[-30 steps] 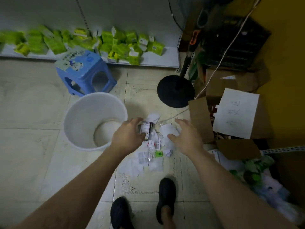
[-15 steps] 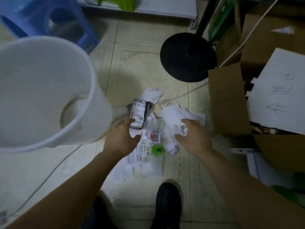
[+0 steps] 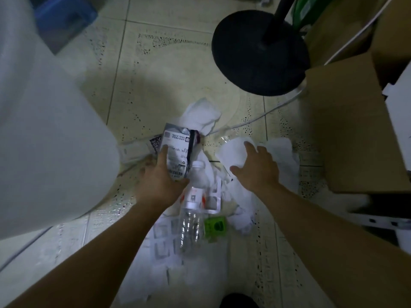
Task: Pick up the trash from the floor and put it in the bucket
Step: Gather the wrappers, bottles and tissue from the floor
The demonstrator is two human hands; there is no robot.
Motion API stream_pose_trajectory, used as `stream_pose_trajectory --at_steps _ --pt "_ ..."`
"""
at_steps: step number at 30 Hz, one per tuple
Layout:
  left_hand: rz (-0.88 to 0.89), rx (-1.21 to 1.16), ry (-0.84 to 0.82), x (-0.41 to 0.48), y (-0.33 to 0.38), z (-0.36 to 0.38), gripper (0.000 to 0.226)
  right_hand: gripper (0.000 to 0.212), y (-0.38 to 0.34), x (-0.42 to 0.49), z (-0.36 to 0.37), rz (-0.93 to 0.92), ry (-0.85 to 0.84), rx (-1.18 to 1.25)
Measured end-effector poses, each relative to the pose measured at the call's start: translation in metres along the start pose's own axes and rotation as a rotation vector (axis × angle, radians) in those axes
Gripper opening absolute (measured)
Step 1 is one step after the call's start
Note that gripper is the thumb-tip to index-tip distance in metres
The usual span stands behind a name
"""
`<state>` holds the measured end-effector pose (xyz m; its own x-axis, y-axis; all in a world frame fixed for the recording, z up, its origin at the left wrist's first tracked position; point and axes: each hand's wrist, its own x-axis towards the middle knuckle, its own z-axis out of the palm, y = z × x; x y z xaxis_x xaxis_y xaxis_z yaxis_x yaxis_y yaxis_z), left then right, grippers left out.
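A heap of trash lies on the tiled floor in front of me. My left hand [image 3: 161, 181] grips a grey printed carton [image 3: 176, 150], thumb and finger around its lower part. A clear plastic bottle [image 3: 192, 205] lies just right of that hand. My right hand [image 3: 255, 168] is spread with fingers apart on crumpled white paper [image 3: 233, 152]; I cannot tell whether it grips it. More white tissue [image 3: 202, 115] lies beyond the carton, and a green wrapper [image 3: 214, 226] sits below the bottle. The white bucket [image 3: 49, 134] fills the left side, very close to my left hand.
A black round fan base [image 3: 260, 54] stands at the upper right, with a white cable [image 3: 262, 116] running past the trash. Brown cardboard boxes [image 3: 347, 130] crowd the right side. A blue stool [image 3: 64, 16] shows behind the bucket. My shoe [image 3: 239, 301] is at the bottom edge.
The view has dropped closer to the floor. My left hand has closed around the carton. My right hand has opened and reached further onto the white paper.
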<state>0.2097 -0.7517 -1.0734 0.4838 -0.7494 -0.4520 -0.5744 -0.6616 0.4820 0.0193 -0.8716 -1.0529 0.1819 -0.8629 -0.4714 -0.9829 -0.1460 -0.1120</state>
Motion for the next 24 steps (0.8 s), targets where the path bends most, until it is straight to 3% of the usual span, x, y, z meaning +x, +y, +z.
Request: stream_pose_trajectory --at_steps 2,7,14,19,22,24 --pt "-0.033 -0.057 -0.002 0.007 -0.001 0.006 0.106 0.074 -0.001 0.01 0.006 0.031 -0.025 -0.052" --pt "-0.021 -0.035 0.088 0.006 0.002 0.003 0.099 0.023 -0.002 0.017 0.01 -0.048 0.186 -0.091" --pt "-0.03 -0.046 0.116 -0.033 0.043 -0.056 0.081 0.024 -0.014 -0.027 -0.052 -0.149 0.276 0.423" --pt "-0.017 -0.058 0.145 -0.098 0.099 -0.153 0.053 0.05 -0.046 -0.092 -0.156 0.089 0.085 1.045" --pt "0.015 -0.063 0.176 -0.139 0.132 -0.224 0.046 0.053 -0.074 -0.139 -0.221 0.101 -0.058 1.106" --pt "0.044 -0.053 0.201 -0.159 0.146 -0.268 0.043 0.041 -0.1 -0.166 -0.256 0.108 -0.145 1.145"
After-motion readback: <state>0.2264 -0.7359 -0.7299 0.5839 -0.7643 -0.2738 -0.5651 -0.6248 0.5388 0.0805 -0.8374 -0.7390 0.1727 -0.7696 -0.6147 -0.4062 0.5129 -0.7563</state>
